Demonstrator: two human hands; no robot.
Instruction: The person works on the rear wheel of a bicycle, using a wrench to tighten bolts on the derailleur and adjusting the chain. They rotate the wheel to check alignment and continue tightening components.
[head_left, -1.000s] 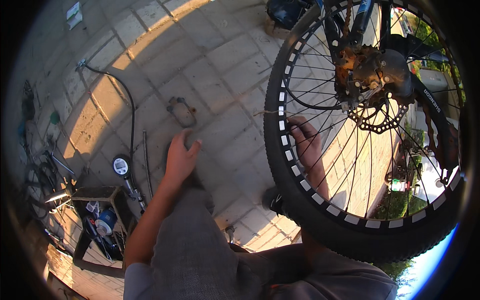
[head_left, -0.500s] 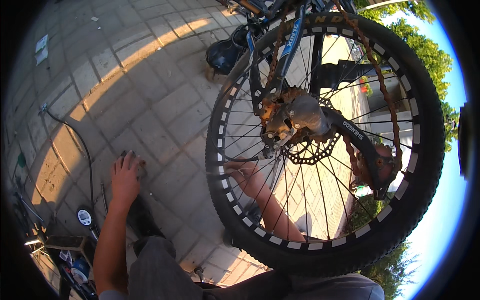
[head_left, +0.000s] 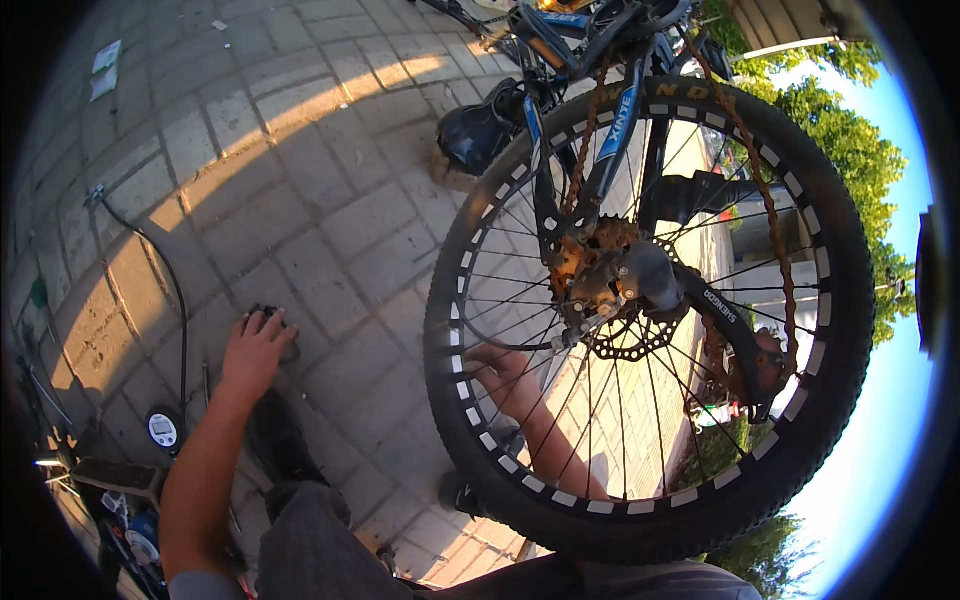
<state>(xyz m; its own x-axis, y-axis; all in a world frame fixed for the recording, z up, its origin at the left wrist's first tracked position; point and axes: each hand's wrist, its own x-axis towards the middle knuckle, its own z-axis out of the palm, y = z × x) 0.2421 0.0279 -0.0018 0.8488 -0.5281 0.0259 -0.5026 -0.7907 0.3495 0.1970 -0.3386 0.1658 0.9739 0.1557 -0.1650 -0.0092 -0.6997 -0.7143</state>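
A bicycle wheel [head_left: 655,538] with a knobby black tyre and black spokes fills the right side, its rusty sprockets [head_left: 617,236] and derailleur [head_left: 645,278] facing me. Seen through the spokes, my right hand [head_left: 510,385] has its fingers bent together at the inner left edge of the rim. Whatever they pinch there is too small to make out. My left hand [head_left: 254,352] is low over the paving at left, fingers curled over a small dark thing [head_left: 290,350] whose kind is mostly hidden.
A digital gauge [head_left: 162,430] with a black hose [head_left: 178,290] lies at left. Above the wheel are the blue-and-black frame [head_left: 618,125] and a black saddle [head_left: 478,130] near the ground. Bike parts crowd the lower left corner. A white packet [head_left: 104,70] lies on the paving [head_left: 350,215].
The view has shifted, so the wheel sits slightly lower in it. My right hand's fingers, blurred before, now show bent at the rim. My left hand stays over the dark thing.
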